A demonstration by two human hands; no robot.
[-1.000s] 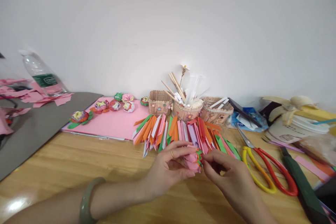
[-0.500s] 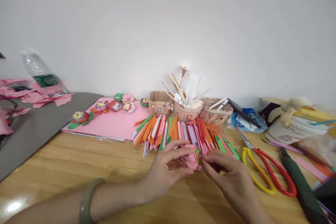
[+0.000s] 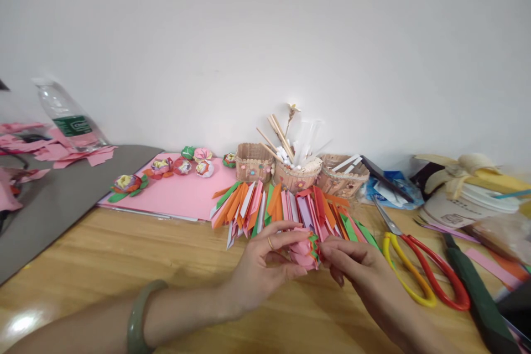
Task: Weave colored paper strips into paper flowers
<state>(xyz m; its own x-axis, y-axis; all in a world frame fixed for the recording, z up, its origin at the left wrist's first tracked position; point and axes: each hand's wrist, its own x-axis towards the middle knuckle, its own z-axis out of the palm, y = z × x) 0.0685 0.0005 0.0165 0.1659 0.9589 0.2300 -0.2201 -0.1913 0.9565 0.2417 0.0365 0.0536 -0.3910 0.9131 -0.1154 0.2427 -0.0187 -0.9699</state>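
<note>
Between thumb and fingers, my left hand (image 3: 263, 265) holds a pink folded paper flower (image 3: 302, 249) with a green and orange zigzag edge facing right. My right hand (image 3: 359, 265) is closed in a pinch at that edge; whatever lies between its fingertips is too small to make out. Just behind the hands, a row of folded paper strips (image 3: 244, 207) in orange, green, white, pink, red and purple lies on the wooden table (image 3: 186, 265). Several finished-looking paper flowers (image 3: 160, 167) rest on and beside a pink sheet (image 3: 182, 193) at the left.
Three woven baskets (image 3: 254, 163) stand against the wall, the middle one holding sticks. To the right lie scissors (image 3: 409, 257), a dark green tool (image 3: 477, 293) and a lidded bowl (image 3: 464, 207) with banana peel. A plastic bottle (image 3: 72, 119) leans among pink scraps at the far left.
My right hand has shifted slightly, with its lower fingers now more visible under the pinch. My left hand still holds the flower in nearly the same place.
</note>
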